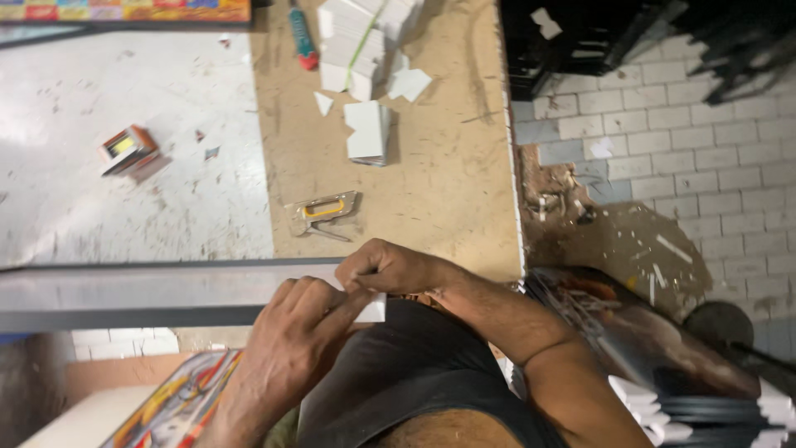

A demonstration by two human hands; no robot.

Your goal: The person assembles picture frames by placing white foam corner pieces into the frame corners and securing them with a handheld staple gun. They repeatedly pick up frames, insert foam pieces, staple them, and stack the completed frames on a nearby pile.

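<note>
Head view: both hands' fingers pinch the right end of a long white strip (pixel 166 292) running leftward; right hand (pixel 390 267) upper, left hand (pixel 298 332) below.

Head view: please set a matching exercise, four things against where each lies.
Things:
1. Metal staple gun with yellow handle
2. Small orange and white box
3. Teal-handled tool
4. Long grey-white strip

Places:
A. At the top edge of the brown board, beside the white card stacks
B. On the scuffed white surface, left of the brown board
C. Across the near edge, pinched at its end by both hands
D. On the brown board, just beyond the hands

Pairs: 1-D, 2-B, 3-A, 4-C
</note>
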